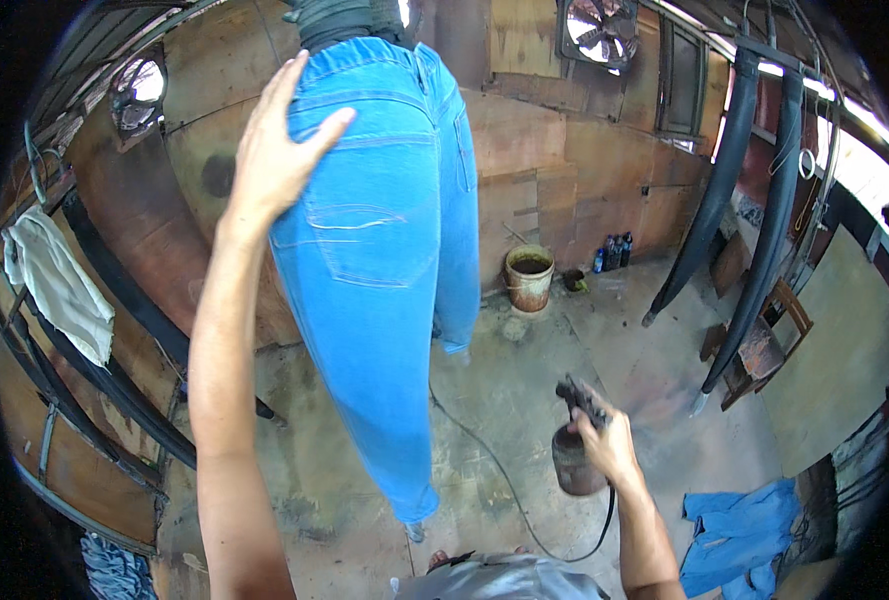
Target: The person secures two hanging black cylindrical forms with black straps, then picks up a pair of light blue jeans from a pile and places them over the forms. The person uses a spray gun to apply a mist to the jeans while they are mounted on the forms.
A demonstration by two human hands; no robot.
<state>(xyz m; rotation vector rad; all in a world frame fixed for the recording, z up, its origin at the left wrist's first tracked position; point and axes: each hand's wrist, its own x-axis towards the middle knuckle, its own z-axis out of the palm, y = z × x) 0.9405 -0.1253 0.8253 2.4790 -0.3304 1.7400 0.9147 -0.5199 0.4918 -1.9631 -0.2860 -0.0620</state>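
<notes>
Bright blue jeans (364,300) hang in front of me, stretched over a leg-shaped form, with the back pocket and its stitching facing me. My left hand (276,150) rests on them just below the waistband, fingers and thumb spread. Lower right, my right hand (612,442) is wrapped round the handle of a spray gun (578,464) with a brown cup. Its dark nozzle points up and to the left, apart from the jeans. From the gun a thin hose (494,460) trails down and curves across the floor behind the jeans' leg.
A stained bucket (529,280) and several small bottles (614,250) stand by the back wall. Black leg forms hang at right (719,180) and left (124,275), a white cloth (59,280) over one. A wooden chair (764,350) and blue garments (739,535) are at right.
</notes>
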